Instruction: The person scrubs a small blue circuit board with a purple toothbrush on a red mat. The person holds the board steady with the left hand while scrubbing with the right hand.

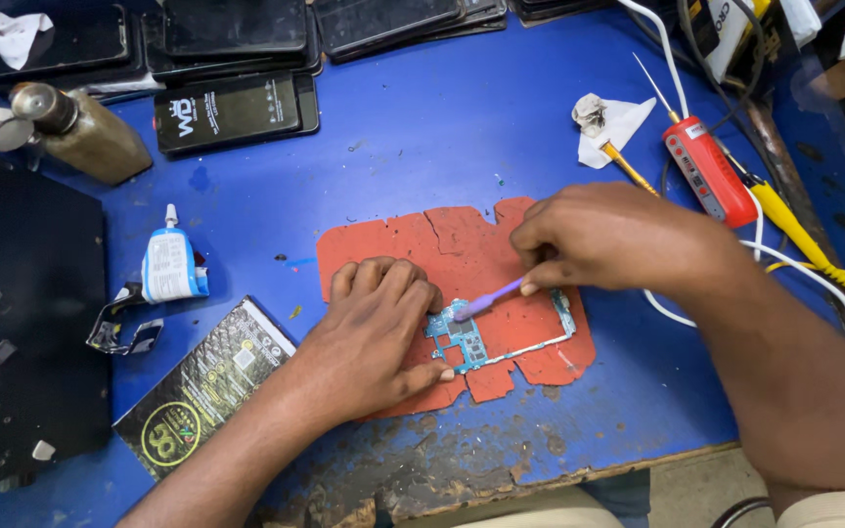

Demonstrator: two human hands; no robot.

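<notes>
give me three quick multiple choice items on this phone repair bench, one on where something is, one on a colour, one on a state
1. Where does the circuit board lie?
A. on the red mat
B. on the black tray
C. inside a phone

2. What colour is the brush in the right hand?
A. green
B. purple
C. white

3. How is the left hand placed?
A. lifted off the table
B. gripping the glue tube
C. pressed down on the board

Answers:
1. A, the blue board rests on the cracked red mat on the blue table.
2. B, the thin handle between the fingers is purple.
3. C, its fingers lie flat over the board's left end, far from the glue tube.
</notes>
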